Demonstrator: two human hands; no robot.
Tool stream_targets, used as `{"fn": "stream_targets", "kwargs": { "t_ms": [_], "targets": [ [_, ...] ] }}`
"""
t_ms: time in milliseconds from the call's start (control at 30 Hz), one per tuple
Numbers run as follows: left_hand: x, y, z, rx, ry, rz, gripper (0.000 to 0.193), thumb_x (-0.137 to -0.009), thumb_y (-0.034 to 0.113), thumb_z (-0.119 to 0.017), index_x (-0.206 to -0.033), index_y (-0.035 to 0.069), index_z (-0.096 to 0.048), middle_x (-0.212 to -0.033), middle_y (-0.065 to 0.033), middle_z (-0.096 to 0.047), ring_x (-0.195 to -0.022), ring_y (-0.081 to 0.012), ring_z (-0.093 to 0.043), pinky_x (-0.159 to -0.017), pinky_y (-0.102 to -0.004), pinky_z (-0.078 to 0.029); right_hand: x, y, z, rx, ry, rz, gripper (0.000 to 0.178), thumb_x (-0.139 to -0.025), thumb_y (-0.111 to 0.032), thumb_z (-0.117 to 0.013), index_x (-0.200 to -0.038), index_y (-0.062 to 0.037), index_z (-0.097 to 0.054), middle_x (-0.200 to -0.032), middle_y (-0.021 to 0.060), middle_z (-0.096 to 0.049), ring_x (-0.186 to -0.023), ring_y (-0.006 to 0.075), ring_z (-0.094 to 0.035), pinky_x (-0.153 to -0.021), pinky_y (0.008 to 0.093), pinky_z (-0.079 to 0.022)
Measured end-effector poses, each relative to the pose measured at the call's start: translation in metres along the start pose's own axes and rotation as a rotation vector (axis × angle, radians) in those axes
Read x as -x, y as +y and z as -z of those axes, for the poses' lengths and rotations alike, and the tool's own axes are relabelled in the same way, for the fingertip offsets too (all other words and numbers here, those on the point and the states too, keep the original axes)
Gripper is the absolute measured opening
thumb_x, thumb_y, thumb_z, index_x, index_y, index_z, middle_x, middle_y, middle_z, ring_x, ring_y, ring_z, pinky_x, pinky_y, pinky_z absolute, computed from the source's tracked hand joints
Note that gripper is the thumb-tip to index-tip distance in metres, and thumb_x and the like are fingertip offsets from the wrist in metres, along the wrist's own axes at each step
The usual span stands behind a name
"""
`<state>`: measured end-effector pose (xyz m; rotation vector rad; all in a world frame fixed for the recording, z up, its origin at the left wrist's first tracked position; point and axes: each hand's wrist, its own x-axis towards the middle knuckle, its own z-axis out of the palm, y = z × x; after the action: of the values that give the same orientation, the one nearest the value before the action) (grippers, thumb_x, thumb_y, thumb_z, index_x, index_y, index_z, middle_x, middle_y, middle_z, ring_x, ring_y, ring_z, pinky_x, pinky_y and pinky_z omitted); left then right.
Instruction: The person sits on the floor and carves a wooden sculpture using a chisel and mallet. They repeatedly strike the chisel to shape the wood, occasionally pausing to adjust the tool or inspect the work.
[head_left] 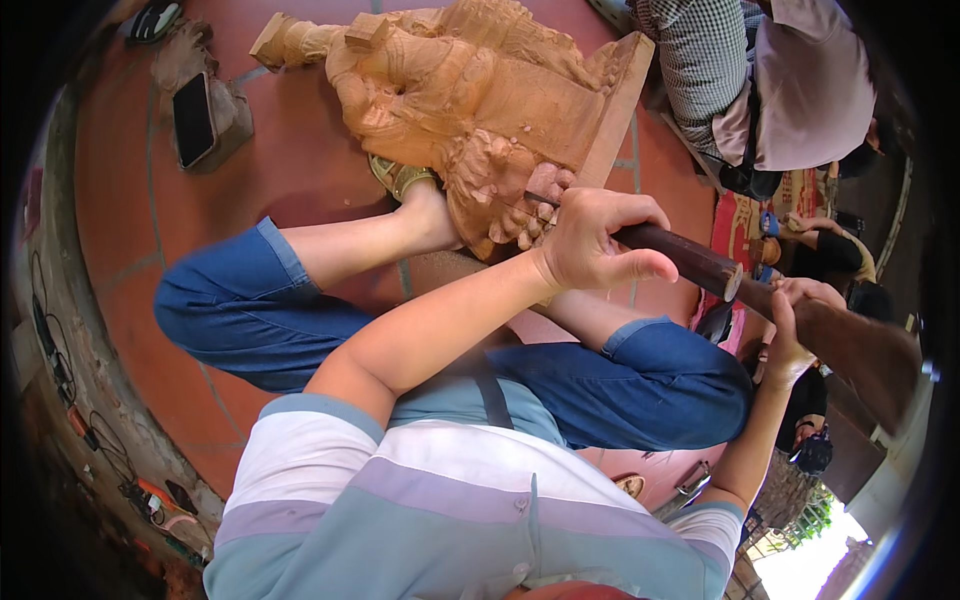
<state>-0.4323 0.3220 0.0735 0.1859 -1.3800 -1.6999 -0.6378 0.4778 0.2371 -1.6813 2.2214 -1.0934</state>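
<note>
A carved wooden statue point(500, 100) lies on its side across the floor in front of my crossed legs. My left hand point(600, 240) is closed round a chisel point(680, 258); its dark round handle sticks out to the right, and its thin metal blade reaches the carved knobs near the statue's base. Whether the edge is cutting in cannot be seen. To the right, my right hand point(793, 315) grips a dark wooden mallet point(850, 350) with a broad head, partly smeared by motion. The mallet's near end is close to the butt of the chisel handle.
A phone point(193, 120) leans on a block at the left. Cables and tools point(130, 480) lie along the left edge. Another person point(790, 90) sits at the upper right, with more people further right by a red patterned mat point(728, 225). Red tiles point(115, 210) cover the floor.
</note>
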Motion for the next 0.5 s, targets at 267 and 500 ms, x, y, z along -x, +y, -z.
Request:
{"fn": "stream_targets", "kwargs": {
  "t_ms": [267, 500],
  "targets": [
    [0.018, 0.025, -0.020, -0.243, 0.003, -0.126, 0.051, -0.064, 0.060, -0.075, -0.068, 0.011, -0.063, -0.057, -0.0046, -0.055, -0.052, -0.0251, -0.058, -0.049, -0.0311, -0.045, -0.002, -0.006, -0.005, 0.484, -0.140, -0.026, 0.032, -0.072, -0.005, -0.069, -0.102, 0.0012, -0.061, -0.087, 0.0067, -0.065, -0.079, 0.0135, -0.059, -0.076, 0.0253, -0.046],
    [-0.012, 0.000, -0.026, -0.351, -0.061, -0.173, 0.044, -0.061, 0.046, -0.083, -0.075, 0.009, -0.065, -0.063, -0.0046, -0.060, -0.057, -0.0227, -0.061, -0.052, -0.0297, -0.045, 0.011, 0.018, 0.009, 0.530, -0.112, -0.021, 0.031, -0.080, 0.007, -0.066, -0.109, -0.0004, -0.056, -0.080, 0.0005, -0.055, -0.075, 0.0104, -0.051, -0.080, 0.0255, -0.044]
  ]
}}
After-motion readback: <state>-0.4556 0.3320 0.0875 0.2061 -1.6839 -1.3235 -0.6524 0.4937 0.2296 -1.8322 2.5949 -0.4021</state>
